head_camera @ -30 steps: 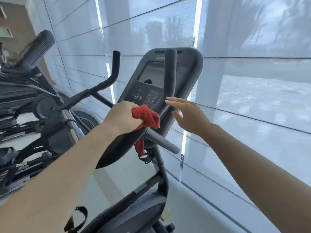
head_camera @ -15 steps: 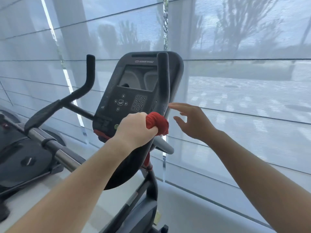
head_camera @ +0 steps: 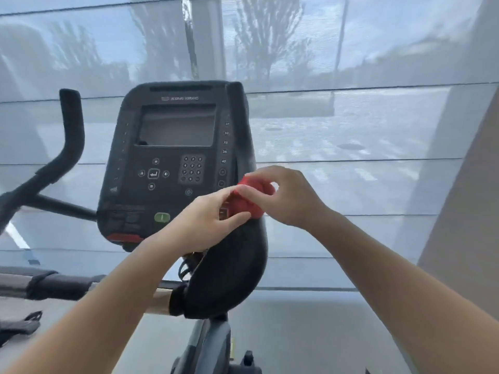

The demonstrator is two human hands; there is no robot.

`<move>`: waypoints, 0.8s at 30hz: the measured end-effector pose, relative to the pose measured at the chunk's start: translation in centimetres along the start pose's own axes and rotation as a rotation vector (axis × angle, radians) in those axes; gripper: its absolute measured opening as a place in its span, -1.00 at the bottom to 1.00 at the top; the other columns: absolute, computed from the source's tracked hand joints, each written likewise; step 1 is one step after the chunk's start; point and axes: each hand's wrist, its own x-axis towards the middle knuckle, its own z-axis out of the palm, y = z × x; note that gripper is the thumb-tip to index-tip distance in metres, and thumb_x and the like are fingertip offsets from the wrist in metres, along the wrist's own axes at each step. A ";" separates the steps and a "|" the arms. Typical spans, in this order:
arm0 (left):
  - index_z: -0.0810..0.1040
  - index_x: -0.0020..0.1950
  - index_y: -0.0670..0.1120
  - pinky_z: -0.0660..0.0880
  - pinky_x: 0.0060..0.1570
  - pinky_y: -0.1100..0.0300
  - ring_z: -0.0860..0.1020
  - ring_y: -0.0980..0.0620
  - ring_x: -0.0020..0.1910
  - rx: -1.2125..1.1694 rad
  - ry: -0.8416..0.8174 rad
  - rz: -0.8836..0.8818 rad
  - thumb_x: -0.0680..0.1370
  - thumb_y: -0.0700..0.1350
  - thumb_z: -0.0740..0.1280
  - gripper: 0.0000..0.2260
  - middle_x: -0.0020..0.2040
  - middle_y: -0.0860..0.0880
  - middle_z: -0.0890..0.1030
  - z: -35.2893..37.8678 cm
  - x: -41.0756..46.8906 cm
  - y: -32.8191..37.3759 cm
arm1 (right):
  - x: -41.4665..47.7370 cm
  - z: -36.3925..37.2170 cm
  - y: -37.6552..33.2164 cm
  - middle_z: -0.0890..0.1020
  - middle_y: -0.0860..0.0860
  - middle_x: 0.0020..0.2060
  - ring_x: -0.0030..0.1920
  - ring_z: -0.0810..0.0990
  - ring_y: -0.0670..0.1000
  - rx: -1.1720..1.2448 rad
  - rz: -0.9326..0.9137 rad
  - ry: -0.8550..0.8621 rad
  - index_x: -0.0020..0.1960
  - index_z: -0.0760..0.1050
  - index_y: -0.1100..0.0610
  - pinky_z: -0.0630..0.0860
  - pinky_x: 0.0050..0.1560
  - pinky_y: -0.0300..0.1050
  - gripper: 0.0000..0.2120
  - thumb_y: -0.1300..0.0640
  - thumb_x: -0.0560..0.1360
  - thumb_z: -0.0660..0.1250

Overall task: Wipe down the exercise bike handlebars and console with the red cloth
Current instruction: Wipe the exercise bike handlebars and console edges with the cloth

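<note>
The black exercise bike console (head_camera: 172, 157) faces me, with a dark screen, a keypad and a green button. A bunched red cloth (head_camera: 249, 198) sits at the console's lower right edge, held between both hands. My left hand (head_camera: 205, 217) pinches its left side with thumb and fingers. My right hand (head_camera: 286, 198) grips its right side, fingers curled over the top. The left handlebar (head_camera: 70, 130) rises at the left. The right handlebar (head_camera: 243, 125) stands directly beside the console, its lower part hidden by the cloth and hands.
A large window with a translucent blind (head_camera: 351, 130) fills the background. Another machine's padded rail (head_camera: 40, 286) crosses the lower left. The bike's frame post (head_camera: 213, 344) drops below the console. A beige wall (head_camera: 472, 211) stands at the right.
The view has swung to face the console squarely. My right hand, open and apart before, has closed on the red cloth next to my left hand.
</note>
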 end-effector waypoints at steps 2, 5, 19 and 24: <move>0.42 0.25 0.18 0.44 0.23 0.13 0.53 0.28 0.10 -0.038 -0.016 0.040 0.51 -0.02 0.33 -0.68 0.08 0.21 0.60 -0.5 -0.5 -0.7 | -0.1 1.0 -1.0 0.62 -0.06 -0.16 -0.09 0.52 -0.09 -0.114 0.052 -0.019 -0.02 0.62 0.03 0.43 -0.04 -0.24 -0.73 -0.11 0.39 0.39; 0.43 0.28 0.14 0.44 0.22 0.15 0.52 0.31 0.11 -0.035 -0.044 0.083 0.51 -0.06 0.34 -0.65 0.09 0.22 0.58 -1.2 -1.0 -1.6 | -0.7 1.2 -2.2 0.58 -0.11 -0.18 -0.13 0.49 -0.14 -0.160 0.148 0.009 -0.06 0.63 -0.02 0.38 -0.14 -0.40 -0.82 0.07 0.33 0.43; 0.38 0.37 0.07 0.32 0.24 0.27 0.35 0.22 0.30 -0.006 -0.079 0.241 0.55 -0.03 0.27 -0.62 0.26 0.26 0.37 -1.6 -1.0 -2.9 | -2.1 2.2 -4.4 0.65 -0.12 0.04 0.02 0.54 -0.18 -0.196 0.373 0.076 0.11 0.61 -0.06 0.31 -0.11 -0.55 -0.75 -0.03 0.44 0.37; 0.45 0.31 0.00 0.45 0.19 0.11 0.49 0.17 0.19 -0.079 -0.049 0.241 0.54 -0.01 0.29 -0.66 0.26 0.15 0.45 -1.4 -0.9 -3.5 | -3.7 1.7 -4.8 0.66 -0.15 -0.02 -0.06 0.52 -0.21 -0.259 0.319 0.020 0.09 0.61 -0.07 0.32 -0.12 -0.57 -0.76 0.08 0.43 0.38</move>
